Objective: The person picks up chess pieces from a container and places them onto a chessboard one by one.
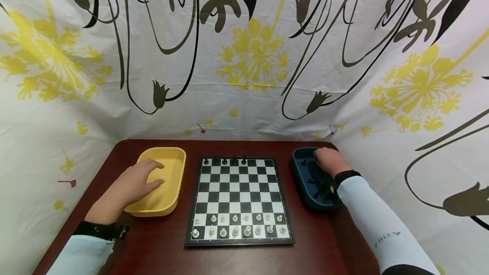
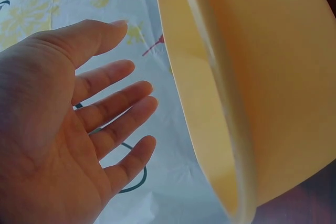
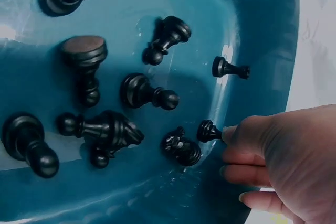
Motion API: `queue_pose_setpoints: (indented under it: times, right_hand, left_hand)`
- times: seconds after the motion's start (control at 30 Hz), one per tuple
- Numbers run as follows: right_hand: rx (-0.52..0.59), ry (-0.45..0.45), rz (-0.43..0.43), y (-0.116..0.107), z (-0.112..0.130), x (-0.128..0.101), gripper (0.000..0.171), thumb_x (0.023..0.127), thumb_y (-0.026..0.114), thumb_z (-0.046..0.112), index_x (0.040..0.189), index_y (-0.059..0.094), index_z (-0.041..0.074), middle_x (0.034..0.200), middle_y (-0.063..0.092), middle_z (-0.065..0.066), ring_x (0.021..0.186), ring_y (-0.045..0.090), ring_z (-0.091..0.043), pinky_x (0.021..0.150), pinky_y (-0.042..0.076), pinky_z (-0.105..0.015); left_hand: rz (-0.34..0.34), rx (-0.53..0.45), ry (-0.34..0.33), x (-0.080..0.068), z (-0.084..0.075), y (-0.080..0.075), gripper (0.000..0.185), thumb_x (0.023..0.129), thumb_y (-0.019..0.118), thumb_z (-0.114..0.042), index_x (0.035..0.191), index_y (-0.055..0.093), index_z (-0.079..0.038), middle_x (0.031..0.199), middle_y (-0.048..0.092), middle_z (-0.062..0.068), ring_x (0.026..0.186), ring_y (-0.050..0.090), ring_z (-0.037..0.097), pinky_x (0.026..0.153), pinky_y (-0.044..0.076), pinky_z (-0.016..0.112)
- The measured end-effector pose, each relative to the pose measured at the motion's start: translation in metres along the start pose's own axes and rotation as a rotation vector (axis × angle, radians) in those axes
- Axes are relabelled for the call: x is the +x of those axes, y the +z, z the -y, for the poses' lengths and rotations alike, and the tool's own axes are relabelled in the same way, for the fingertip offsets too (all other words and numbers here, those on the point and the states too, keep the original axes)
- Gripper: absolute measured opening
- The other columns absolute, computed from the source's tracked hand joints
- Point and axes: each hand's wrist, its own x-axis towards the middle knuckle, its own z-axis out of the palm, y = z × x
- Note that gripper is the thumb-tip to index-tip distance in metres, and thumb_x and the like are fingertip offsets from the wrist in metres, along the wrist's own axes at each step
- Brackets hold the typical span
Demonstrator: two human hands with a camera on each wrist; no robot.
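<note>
My right hand [image 1: 330, 160] reaches into the dark blue tray [image 1: 300, 188] at the right. In the right wrist view, its thumb and fingertips pinch the top of a small black chess piece [image 3: 208, 131] at the tray's wall; the covered head leaves its kind unclear. Close by lie a black knight [image 3: 181, 148], a black rook [image 3: 231, 68] and several black pawns [image 3: 148, 93]. Over the yellow tray [image 1: 173, 181], my left hand [image 1: 138, 183] hovers with fingers spread and nothing in them. The left wrist view shows its palm beside the tray's rim [image 2: 220, 87].
Between the trays lies a chessboard [image 1: 240, 198]. White pieces [image 1: 247, 230] fill its two near rows, and several black pieces [image 1: 224, 161] stand along the far row. Patterned cloth [image 1: 244, 113] hangs behind and beside the dark red table [image 1: 237, 260].
</note>
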Motion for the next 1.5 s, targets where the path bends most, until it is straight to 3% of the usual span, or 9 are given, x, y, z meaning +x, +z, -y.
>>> queue_pose_setpoints:
  times: [0.2, 0.63, 0.77, 1.0, 1.27, 1.5]
  right_hand:
    - [-0.006, 0.003, -0.025, 0.010, -0.006, 0.001, 0.011, 0.103, 0.073, 0.001, 0.094, 0.072, 0.008, 0.074, 0.058, -0.002, 0.068, 0.055, -0.022, 0.065, 0.046, -0.039]
    - [0.048, -0.043, -0.027, 0.015, -0.009, 0.003, 0.003, 0.102, 0.075, 0.001, 0.104, 0.074, 0.003, 0.085, 0.066, -0.003, 0.073, 0.058, -0.021, 0.068, 0.053, -0.041]
    - [0.049, -0.051, -0.047, 0.008, -0.008, 0.000, 0.006, 0.101, 0.075, 0.001, 0.107, 0.077, 0.003, 0.093, 0.072, -0.006, 0.077, 0.063, -0.020, 0.072, 0.059, -0.045]
    - [0.095, -0.124, -0.175, -0.007, -0.009, -0.006, 0.011, 0.097, 0.078, -0.004, 0.107, 0.078, 0.000, 0.099, 0.076, -0.011, 0.088, 0.072, -0.028, 0.080, 0.062, -0.054]
    - [0.100, -0.128, -0.208, -0.039, 0.000, -0.021, 0.007, 0.097, 0.080, -0.001, 0.101, 0.077, 0.003, 0.089, 0.072, -0.004, 0.078, 0.067, -0.022, 0.070, 0.059, -0.049]
    - [0.080, -0.140, -0.214, -0.055, 0.013, -0.027, 0.006, 0.098, 0.080, 0.002, 0.101, 0.077, 0.007, 0.089, 0.074, -0.002, 0.080, 0.069, -0.021, 0.073, 0.060, -0.049]
  left_hand:
    - [0.003, -0.006, -0.006, 0.000, 0.000, 0.001, 0.044, 0.099, 0.085, -0.025, 0.134, 0.072, -0.001, 0.134, 0.070, 0.022, 0.120, 0.069, 0.044, 0.100, 0.056, 0.065]
    - [0.005, -0.001, -0.010, -0.003, 0.001, 0.001, 0.045, 0.099, 0.086, -0.025, 0.134, 0.071, 0.000, 0.135, 0.069, 0.023, 0.121, 0.068, 0.046, 0.099, 0.056, 0.066]
    - [0.010, 0.001, -0.015, -0.003, 0.003, 0.000, 0.046, 0.099, 0.085, -0.026, 0.134, 0.071, 0.000, 0.136, 0.069, 0.024, 0.121, 0.068, 0.047, 0.099, 0.056, 0.066]
    - [0.008, 0.008, -0.012, -0.003, 0.005, 0.000, 0.046, 0.100, 0.085, -0.026, 0.135, 0.071, 0.000, 0.137, 0.068, 0.025, 0.123, 0.067, 0.048, 0.100, 0.055, 0.067]
    - [-0.001, 0.014, -0.003, -0.002, 0.004, -0.003, 0.045, 0.100, 0.085, -0.026, 0.134, 0.071, 0.000, 0.137, 0.068, 0.025, 0.123, 0.067, 0.048, 0.100, 0.056, 0.066]
    - [-0.007, 0.011, 0.005, -0.003, 0.005, -0.003, 0.045, 0.100, 0.085, -0.026, 0.134, 0.071, 0.000, 0.137, 0.068, 0.025, 0.122, 0.068, 0.047, 0.099, 0.056, 0.066]
